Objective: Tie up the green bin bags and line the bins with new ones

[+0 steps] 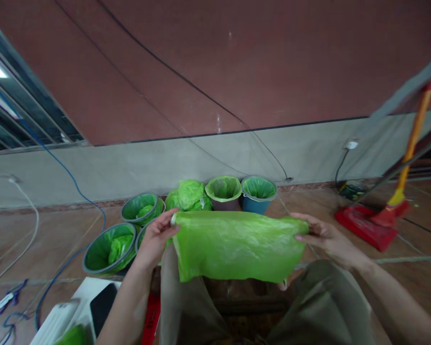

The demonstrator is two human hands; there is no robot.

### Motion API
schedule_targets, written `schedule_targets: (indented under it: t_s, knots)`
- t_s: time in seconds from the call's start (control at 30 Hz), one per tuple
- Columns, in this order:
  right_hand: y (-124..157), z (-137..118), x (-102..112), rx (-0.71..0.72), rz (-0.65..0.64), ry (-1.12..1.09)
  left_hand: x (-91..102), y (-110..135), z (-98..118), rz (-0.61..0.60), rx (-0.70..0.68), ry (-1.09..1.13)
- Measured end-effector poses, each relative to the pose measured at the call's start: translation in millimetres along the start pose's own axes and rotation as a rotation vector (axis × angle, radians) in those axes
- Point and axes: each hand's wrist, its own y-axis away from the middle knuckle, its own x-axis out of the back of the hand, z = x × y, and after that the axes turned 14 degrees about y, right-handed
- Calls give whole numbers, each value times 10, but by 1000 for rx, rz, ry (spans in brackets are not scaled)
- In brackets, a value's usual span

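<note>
I hold a thin green plastic bag (pixel 233 247) stretched flat in front of me, above my knees. My left hand (pixel 157 237) pinches its upper left corner, fingers closed on the plastic. My right hand (pixel 325 237) grips its upper right edge, fingers curled on the film. Beyond the bag several small bins stand on the floor by the wall, lined with green bags: a blue one (pixel 258 192), a brownish one (pixel 223 191), and grey ones (pixel 109 248) to the left. A loose bunched green bag (pixel 189 194) lies among them.
A red dustpan (pixel 364 226) and a broom with an orange handle (pixel 413 143) stand at the right. Cables run over the tiled floor (pixel 57 239) and up the wall. A white box with a dark phone (pixel 102 302) sits at lower left.
</note>
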Motion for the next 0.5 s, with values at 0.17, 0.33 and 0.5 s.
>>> schedule_targets:
  t_s: [0.17,0.33,0.5]
  knots:
    - [-139,33,10,73,-2,298,77,-158,94,-193,-106,-490]
    - [-203,12,52,127,140,731,115,-283,190,-221,-312,-962]
    - [-183,4,110,220,339,695,101,-285,209,-72,-463,-857]
